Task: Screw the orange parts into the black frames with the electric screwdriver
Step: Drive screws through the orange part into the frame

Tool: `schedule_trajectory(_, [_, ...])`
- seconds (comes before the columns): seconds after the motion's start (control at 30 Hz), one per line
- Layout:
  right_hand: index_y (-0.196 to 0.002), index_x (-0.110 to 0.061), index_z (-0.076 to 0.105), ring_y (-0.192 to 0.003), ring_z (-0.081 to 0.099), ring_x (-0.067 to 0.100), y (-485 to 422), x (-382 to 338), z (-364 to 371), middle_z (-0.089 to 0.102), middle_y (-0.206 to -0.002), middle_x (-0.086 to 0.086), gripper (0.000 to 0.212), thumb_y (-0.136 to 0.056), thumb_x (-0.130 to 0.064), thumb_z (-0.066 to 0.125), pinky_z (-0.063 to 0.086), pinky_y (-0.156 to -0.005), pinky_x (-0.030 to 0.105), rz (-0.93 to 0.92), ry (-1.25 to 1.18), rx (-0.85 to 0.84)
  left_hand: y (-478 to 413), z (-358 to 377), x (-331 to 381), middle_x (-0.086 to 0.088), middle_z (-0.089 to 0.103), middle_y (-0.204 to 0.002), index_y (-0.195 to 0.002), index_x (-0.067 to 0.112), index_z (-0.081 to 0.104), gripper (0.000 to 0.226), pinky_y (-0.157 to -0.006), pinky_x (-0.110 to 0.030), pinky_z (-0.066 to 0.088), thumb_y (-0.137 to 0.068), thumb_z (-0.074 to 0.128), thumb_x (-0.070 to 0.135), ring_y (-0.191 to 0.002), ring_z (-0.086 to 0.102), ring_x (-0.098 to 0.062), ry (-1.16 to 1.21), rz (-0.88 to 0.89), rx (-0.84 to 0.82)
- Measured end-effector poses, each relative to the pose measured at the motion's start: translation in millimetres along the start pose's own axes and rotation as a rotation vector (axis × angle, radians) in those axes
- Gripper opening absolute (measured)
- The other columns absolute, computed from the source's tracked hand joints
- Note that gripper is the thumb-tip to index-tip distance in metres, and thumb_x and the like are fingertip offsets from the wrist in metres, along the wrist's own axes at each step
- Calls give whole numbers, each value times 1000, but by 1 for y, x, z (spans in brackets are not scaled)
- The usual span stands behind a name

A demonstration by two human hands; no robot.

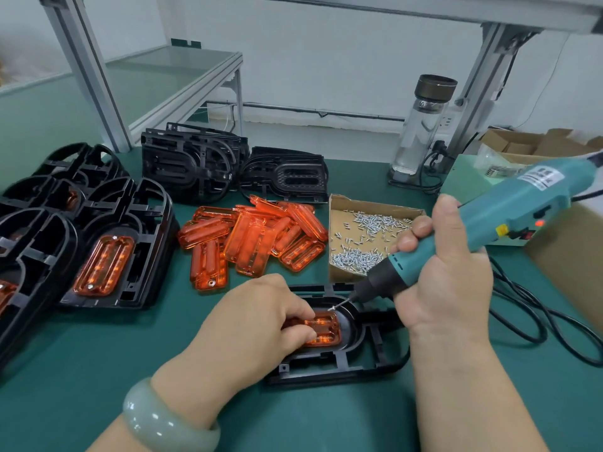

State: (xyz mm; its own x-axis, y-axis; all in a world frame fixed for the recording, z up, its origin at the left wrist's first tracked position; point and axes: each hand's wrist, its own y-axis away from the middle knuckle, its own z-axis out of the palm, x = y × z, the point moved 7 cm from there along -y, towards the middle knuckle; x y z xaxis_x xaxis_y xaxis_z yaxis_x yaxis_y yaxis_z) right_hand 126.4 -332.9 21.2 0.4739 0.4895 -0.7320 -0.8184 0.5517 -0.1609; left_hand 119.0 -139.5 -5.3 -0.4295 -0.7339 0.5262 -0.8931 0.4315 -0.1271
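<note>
Orange translucent part [326, 331], pinched in a black plastic frame [359, 363] by the left hand [257, 324], awaits screws; right hand [450, 282] grips the teal electric screwdriver [509, 213]. Few finished assemblies [104, 265]; many loose parts [248, 236].

Left grip [261, 316] presses down, fingers curled; right grip [447, 278] clenched, thumb raised.

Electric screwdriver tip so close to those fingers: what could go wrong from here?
1. The electric screwdriver comes in at a slant with a screw on its tip; it might slip off and scratch the orange part.
2. The left hand holds that part right beside the tip, so a slip could jab it.
3. The black frame seems to lie loose on the green mat and may shift under pressure.
</note>
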Motion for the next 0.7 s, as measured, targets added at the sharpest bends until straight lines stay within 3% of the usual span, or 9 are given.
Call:
schedule_trajectory(0.23, [-82, -23, 56, -46, 48, 10, 5, -3, 10, 51, -59, -5, 8, -87, -24, 63, 42, -50, 22, -38, 94, -79, -1, 7, 4, 11, 50, -97, -107, 42, 67, 22, -84, -28, 43, -87, 58, 42, -98, 47, -8, -143, -1, -30])
schedule_trajectory(0.7, [-92, -15, 53, -44, 46, 14, 8, -10, 23, 50, -54, -5, 12, -84, -18, 62, 41, -49, 24, -95, 217, -168, -3, 11, 2, 10, 51, -92, -102, 40, 70, 19, -77, -29, 45, -87, 58, 39, -90, 49, -9, -155, 0, -25])
